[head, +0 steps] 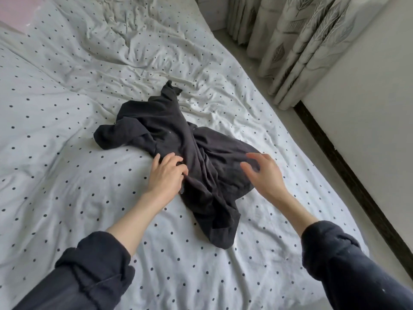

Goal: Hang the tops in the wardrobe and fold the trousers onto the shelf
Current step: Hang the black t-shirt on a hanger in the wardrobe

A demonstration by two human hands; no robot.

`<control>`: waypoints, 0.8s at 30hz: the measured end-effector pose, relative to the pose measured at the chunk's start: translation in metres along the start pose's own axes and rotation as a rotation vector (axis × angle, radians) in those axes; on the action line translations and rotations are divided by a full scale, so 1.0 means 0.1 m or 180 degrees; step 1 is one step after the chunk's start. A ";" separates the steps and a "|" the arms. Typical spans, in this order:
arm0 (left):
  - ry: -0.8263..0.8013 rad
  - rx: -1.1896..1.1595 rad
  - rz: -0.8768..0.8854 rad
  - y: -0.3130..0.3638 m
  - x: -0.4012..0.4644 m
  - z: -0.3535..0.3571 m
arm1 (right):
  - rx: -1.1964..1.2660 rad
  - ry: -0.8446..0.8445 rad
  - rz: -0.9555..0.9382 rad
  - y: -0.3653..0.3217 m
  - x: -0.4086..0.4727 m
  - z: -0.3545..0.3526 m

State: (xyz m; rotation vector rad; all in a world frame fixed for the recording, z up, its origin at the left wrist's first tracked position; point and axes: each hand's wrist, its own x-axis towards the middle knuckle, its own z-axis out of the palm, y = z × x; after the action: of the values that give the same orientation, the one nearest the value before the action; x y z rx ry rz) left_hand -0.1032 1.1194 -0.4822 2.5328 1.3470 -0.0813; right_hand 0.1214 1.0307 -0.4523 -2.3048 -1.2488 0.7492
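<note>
Bed [67, 108], white sheet with dark dots, heavily creased toward 12 o'clock. Dark garment [178, 139] crumpled at centre of bed. Left hand [166, 173] on its 9 o'clock edge, fingers curled, pinching fabric. Right hand [263, 173] over its 3 o'clock side, fingers spread, holding nothing. Leaf-print curtain [297, 41] at 1 o'clock; white wall [368, 108], dark skirting [357, 186] at 3.

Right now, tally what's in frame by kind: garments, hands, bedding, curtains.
Dark garment, crumpled, top or trousers unclear: 1
Hands: 2, left hand gripping the garment, right hand open just above it
Polka-dot bedding: 1
Leaf-print curtain, bunched in folds: 1
Total: 5
</note>
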 end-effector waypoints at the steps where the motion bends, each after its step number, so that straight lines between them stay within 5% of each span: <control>1: 0.0188 -0.0074 0.0088 -0.02 -0.03 0.02 | -0.0175 -0.0197 -0.0287 -0.06 -0.06 0.10; 4: 0.0666 -0.0362 -0.0006 0.02 -0.27 0.05 | -0.0642 -0.1213 -0.0543 -0.19 -0.26 0.41; 7: 0.0553 -0.0141 -0.0083 0.07 -0.59 0.07 | -0.1188 -0.1412 -0.0695 -0.17 -0.48 0.62; 9: 0.0017 0.0020 -0.0074 0.09 -0.72 0.01 | -0.1386 -0.1536 -0.0625 -0.10 -0.57 0.62; 12: -0.1440 -0.0035 0.0028 0.21 -0.80 -0.09 | -0.1861 -0.2221 -0.0302 -0.07 -0.59 0.46; 14: -0.1873 -0.0311 0.0066 0.36 -0.85 -0.18 | -0.2150 -0.2650 -0.0048 -0.11 -0.59 0.31; 17: -0.1295 -0.0447 0.0174 0.39 -0.87 -0.21 | -0.2065 -0.2658 0.0052 -0.23 -0.52 0.15; 21: 0.1227 -0.0297 0.0334 -0.07 -0.64 -0.32 | -0.1168 -0.1266 -0.0104 -0.52 -0.32 0.17; 22: 0.1226 -0.0165 -0.0010 -0.22 -0.56 -0.32 | -0.0914 -0.1057 -0.0194 -0.62 -0.26 0.23; 24: 0.0409 -0.0375 -0.1073 -0.51 -0.44 -0.37 | -0.0521 -0.0973 -0.0444 -0.83 -0.18 0.38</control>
State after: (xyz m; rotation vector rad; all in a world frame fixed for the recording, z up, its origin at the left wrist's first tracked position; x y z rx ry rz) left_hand -0.1727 1.1204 -0.4495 2.2260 1.7626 0.0943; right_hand 0.0372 1.0618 -0.4284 -2.2585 -1.6424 1.0111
